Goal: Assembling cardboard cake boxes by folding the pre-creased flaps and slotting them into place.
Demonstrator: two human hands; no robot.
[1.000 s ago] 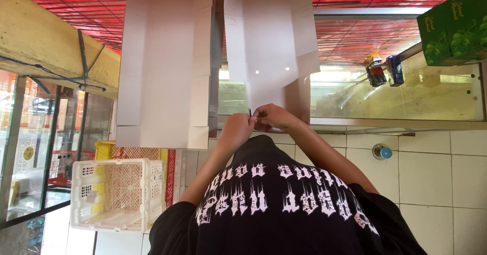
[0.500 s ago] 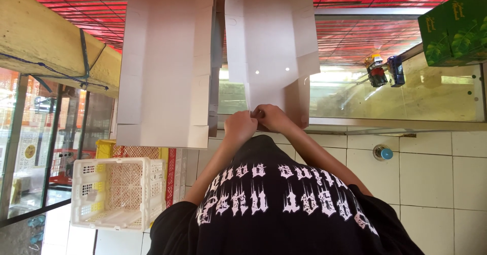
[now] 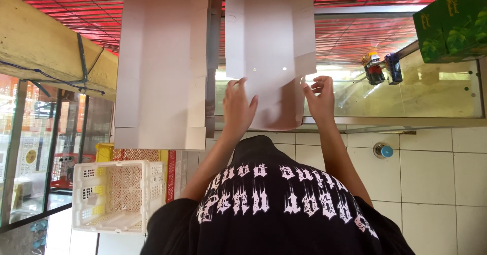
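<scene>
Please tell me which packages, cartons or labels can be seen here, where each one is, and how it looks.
Flat white carton blank: centre, both hands on its lower part.
Second white carton blank: left of it, unfolded, creased.
Green box: top right corner, leaf pattern.
White plastic crate: lower left, perforated walls.

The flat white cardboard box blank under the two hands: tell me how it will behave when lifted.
The flat white cardboard box blank is probably light, being a single thin sheet. Its visible crease lines suggest the flaps will likely droop or fold. With the left hand and right hand at opposite edges, it may sag between them.
</scene>
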